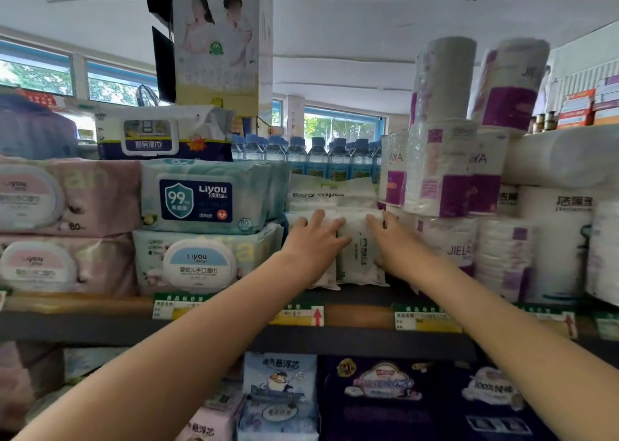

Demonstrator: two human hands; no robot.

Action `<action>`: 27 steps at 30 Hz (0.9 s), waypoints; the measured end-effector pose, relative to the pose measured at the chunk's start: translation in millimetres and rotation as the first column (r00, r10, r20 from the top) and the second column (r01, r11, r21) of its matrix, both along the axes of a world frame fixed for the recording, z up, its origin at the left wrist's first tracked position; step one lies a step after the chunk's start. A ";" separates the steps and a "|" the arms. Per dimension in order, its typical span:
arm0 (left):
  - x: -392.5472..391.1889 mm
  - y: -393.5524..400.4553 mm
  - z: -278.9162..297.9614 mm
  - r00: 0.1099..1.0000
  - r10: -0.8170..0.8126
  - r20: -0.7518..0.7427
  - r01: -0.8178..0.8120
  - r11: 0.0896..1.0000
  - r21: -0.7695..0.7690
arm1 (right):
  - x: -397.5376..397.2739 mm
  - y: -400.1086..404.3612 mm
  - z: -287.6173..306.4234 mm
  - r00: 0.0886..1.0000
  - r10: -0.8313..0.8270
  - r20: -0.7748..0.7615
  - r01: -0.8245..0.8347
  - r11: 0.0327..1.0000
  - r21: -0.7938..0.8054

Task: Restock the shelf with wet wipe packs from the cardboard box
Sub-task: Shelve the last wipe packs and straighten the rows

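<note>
Wet wipe packs (pixel 360 249), white and standing upright, sit on the shelf (pixel 361 294) right in the middle, wedged between the Liyou packs (pixel 204 229) on one side and the toilet paper rolls (pixel 445 236) on the other. Both hands are on them! The left hand (pixel 313 239) lies flat against the front of the packs, fingers straight and spread. The right hand (pixel 390 239) presses in from the right, fingers laid straight over the top edge, thumb side hidden. Above, a pack marked Baby wipes (pixel 331 194) lies across the top of the standing ones. Behind, blue-capped bottles (pixel 308 155) line up. Price tags (pixel 301 315) run along the shelf edge below.
</note>
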State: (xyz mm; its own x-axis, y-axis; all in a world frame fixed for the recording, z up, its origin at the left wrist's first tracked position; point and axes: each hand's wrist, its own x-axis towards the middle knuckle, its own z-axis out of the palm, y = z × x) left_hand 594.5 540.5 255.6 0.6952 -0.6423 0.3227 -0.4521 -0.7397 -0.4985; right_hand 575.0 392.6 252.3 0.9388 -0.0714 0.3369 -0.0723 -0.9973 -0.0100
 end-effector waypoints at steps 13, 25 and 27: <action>44.8 16.1 47.1 0.913 0.221 -0.343 -0.304 0.929 -0.212 | 44.4 37.2 26.5 0.947 0.250 0.202 -0.288 0.939 0.189; 55.9 22.0 52.6 0.910 0.146 -0.388 -0.274 0.914 -0.298 | 84.1 37.1 58.6 0.968 0.245 0.044 -0.247 0.924 0.290; 56.8 23.1 54.3 0.907 0.124 -0.403 -0.264 0.912 -0.313 | 86.3 36.3 59.2 0.959 0.266 0.093 -0.282 0.912 0.299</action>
State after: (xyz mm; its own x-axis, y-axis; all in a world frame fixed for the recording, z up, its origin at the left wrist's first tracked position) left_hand 651.3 563.6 309.8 0.9059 -0.3740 0.1988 -0.3787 -0.9254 -0.0152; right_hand 661.3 428.9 311.6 0.9192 0.0795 0.3858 0.2120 -0.9253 -0.3145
